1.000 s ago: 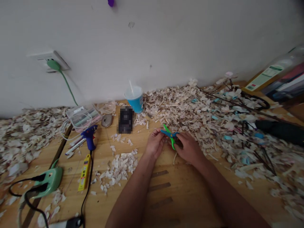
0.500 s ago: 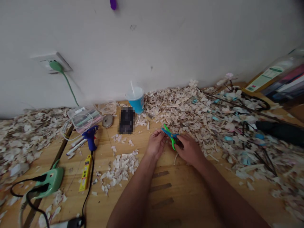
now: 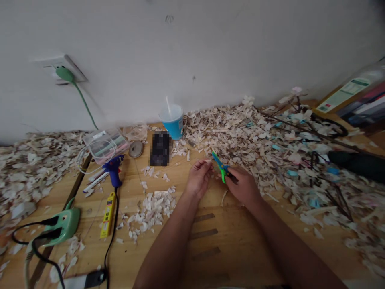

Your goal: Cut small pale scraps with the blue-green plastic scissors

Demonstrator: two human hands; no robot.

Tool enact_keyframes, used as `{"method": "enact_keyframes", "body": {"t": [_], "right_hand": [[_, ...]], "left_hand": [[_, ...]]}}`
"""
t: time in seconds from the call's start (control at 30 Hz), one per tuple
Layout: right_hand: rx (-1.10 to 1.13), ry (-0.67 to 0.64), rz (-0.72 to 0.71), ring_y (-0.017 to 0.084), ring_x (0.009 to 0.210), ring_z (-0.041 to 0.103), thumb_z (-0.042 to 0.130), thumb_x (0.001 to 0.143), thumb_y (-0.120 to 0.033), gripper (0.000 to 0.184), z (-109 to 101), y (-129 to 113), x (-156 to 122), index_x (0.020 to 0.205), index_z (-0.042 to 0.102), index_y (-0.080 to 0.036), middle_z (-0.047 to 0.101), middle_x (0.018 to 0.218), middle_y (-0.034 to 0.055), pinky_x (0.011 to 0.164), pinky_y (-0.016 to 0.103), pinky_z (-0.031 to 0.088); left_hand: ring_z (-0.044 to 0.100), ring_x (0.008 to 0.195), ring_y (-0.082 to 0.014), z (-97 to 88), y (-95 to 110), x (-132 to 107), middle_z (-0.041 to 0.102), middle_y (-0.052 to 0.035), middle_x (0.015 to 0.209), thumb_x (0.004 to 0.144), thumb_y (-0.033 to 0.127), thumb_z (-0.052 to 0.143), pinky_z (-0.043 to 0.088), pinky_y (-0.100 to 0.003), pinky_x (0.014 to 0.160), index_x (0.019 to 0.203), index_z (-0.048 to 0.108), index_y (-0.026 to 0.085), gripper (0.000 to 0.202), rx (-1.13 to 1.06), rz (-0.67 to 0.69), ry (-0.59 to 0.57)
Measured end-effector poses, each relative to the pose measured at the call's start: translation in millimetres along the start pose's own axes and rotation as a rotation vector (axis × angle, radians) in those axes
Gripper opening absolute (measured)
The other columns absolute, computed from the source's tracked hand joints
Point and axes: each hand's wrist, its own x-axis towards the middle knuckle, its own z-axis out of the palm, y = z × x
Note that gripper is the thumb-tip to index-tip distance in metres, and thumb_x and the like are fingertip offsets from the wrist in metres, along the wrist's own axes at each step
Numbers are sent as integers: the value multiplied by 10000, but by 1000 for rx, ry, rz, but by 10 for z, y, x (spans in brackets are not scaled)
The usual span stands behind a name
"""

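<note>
My right hand is closed around the handles of green and blue scissors, their tips pointing up and to the left. The blades look closed together, just right of my left fingertips. My left hand is pinched on a small pale scrap, mostly hidden by the fingers; it looks like the thin whitish pieces strewn about. Left of my left forearm lies a small heap of whitish flakes. Beyond my hands spreads a big pile of pale shavings.
A blue cup with a straw stands by the wall. At left are a blue glue gun, a yellow box, a green power strip with cords and a clear plastic case. Dark twigs lie at right.
The scissors have gone from spread blades to closed ones and stand slightly apart from my left fingertips. The camera view has tilted down a little.
</note>
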Motion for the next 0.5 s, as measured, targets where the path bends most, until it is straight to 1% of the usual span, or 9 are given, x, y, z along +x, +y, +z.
{"method": "enact_keyframes", "body": {"t": [0.07, 0.13, 0.23, 0.33, 0.5], "right_hand": [[40, 53, 24, 222, 808, 579, 524, 852, -238, 112, 0, 17, 6, 861, 635, -227, 649, 814, 58, 729, 326, 455], [23, 57, 2, 234, 838, 575, 528, 841, -231, 109, -2, 34, 14, 877, 629, -214, 644, 829, 67, 760, 341, 458], [-66, -25, -64, 270, 914, 552, 554, 807, -227, 156, -1, 46, 22, 944, 617, -189, 645, 899, 95, 810, 381, 453], [-122, -99, -88, 284, 942, 533, 573, 787, -224, 214, 6, 37, 19, 993, 605, -178, 645, 938, 105, 826, 397, 451], [-132, -111, -90, 284, 943, 532, 560, 807, -235, 158, 8, 13, 17, 948, 609, -182, 653, 917, 104, 820, 397, 452]], "left_hand": [[573, 639, -61, 10, 6, -5, 641, 24, 735, 590, 214, 860, 478, -207, 685, 798, 672, 148, 287, -20, 2, 8], [587, 647, -70, 7, 6, -6, 651, 13, 730, 601, 237, 860, 487, -218, 705, 779, 675, 135, 276, -25, 1, 10], [610, 670, -89, -14, -4, -1, 665, -3, 723, 612, 267, 856, 490, -228, 712, 765, 678, 122, 275, -43, 3, 16], [618, 679, -90, -24, -13, 4, 680, -3, 740, 598, 251, 862, 485, -221, 704, 757, 685, 127, 269, -69, 14, 24], [613, 662, -86, -2, -17, -6, 683, 4, 733, 579, 215, 861, 479, -215, 693, 736, 690, 140, 244, -59, 16, 10]]}}
